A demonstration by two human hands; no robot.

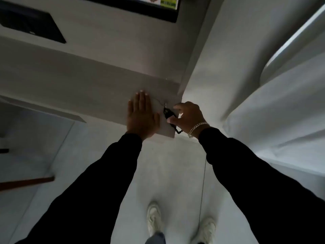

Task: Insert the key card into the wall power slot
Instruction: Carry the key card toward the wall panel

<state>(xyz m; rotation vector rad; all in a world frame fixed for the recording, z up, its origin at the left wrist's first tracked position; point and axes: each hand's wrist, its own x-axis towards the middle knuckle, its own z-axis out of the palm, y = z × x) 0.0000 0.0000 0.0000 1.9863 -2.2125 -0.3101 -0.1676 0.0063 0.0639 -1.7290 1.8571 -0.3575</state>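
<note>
Key card (162,126), pale and flat, lies on the near right corner of the wooden shelf (88,88), its long axis running from the shelf's front edge back toward the wall; part of it sits under the left hand (141,118). A black clip and cord (168,115) lies at the card's right side, with a thin wire loop trailing away across the shelf top. The left hand is spread wide and flat, palm down, pressing the card's left portion and holding nothing. The right hand (189,114) is at the shelf's right edge, thumb and forefinger narrowed to a pinch on the black clip, so it is the nearer hand for lifting. The wall power slot is not visible here, so which way the card must travel cannot be told. Judged from this, the card is not yet lifted.
</note>
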